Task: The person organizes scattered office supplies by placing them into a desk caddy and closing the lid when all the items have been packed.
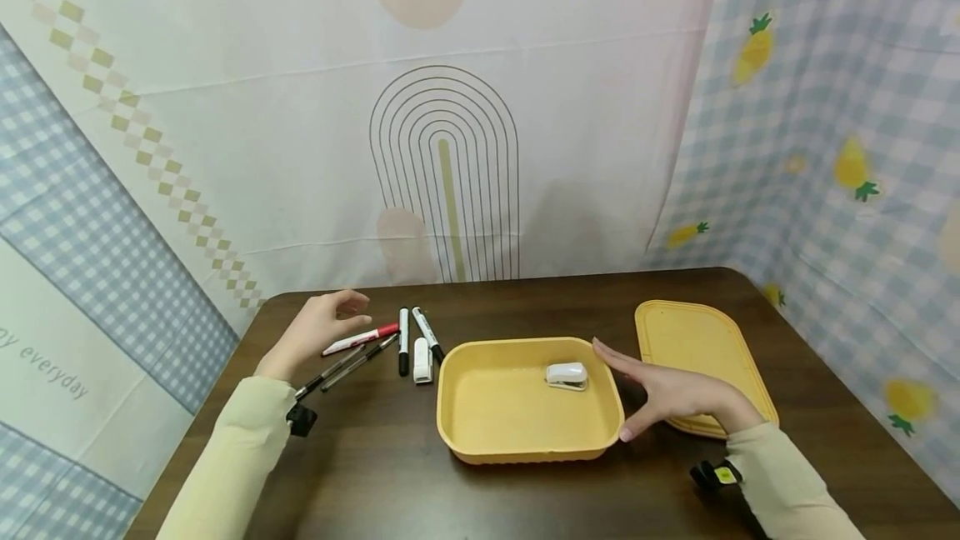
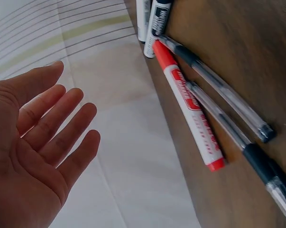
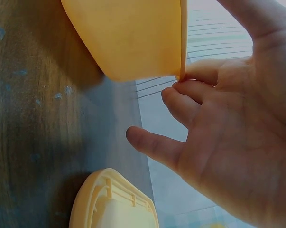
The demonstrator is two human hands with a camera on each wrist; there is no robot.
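On the brown table (image 1: 375, 490), the yellow box (image 1: 510, 423) lay near the middle, the lid (image 1: 697, 348) to its right. The right hand (image 1: 671, 390) — fingers and thumb spread wide — touched the box's right end. The left hand (image 1: 315, 330), fingers loosely bent, held nothing near the red-and-white marker (image 1: 356, 342) and the pens (image 1: 360, 363). Only the head view showed the white stapler (image 1: 567, 373) inside the box; the right wrist view cut off the thumb tip, and the marker's lettering was hard to read.

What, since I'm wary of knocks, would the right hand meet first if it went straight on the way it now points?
Most likely the yellow plastic box: the right hand seems to be just at its edge, though depth leaves actual contact uncertain.
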